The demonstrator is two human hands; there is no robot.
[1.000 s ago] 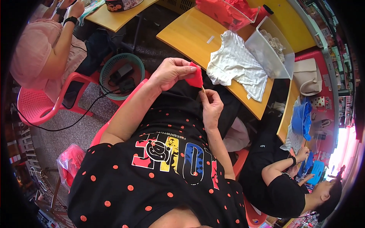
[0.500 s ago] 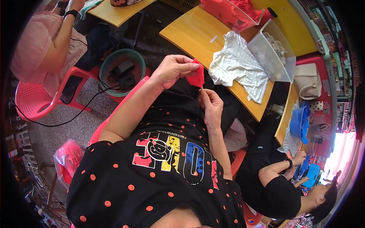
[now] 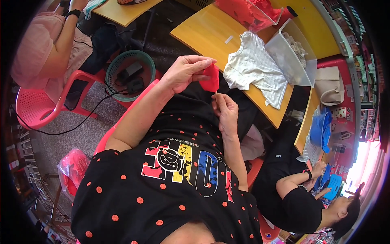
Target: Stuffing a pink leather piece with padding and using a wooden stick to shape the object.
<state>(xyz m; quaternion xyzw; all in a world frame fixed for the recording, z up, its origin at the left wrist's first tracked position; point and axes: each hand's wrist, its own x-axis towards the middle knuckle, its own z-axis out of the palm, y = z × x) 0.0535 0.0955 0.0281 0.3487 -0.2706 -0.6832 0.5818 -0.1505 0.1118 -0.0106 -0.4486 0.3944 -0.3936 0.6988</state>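
Above my lap, a small bright red piece (image 3: 211, 80), thin and soft like a fabric petal, hangs from the pinch of my left hand (image 3: 185, 75). Thumb and forefinger hold its upper edge. Just below it, my right hand (image 3: 226, 112) is closed with fingertips on a thin pale stick (image 3: 216, 93), whose top meets the lower end of the red piece. Whether the two are joined I cannot make out. Right of my hands, a white sleeveless top (image 3: 256, 67) lies spread on the yellow table (image 3: 199, 34).
A clear bin (image 3: 264, 16) of red pieces and a translucent bin (image 3: 280, 51) of pale pieces stand on the table. A green basket (image 3: 152, 67) with black devices sits at left, a cable trailing from it. People sit at left and lower right, one by a blue bag (image 3: 321, 128).
My left thumb and fingers have shifted slightly up along the red piece, which now looks flatter and more spread. My right hand stays nearly in place.
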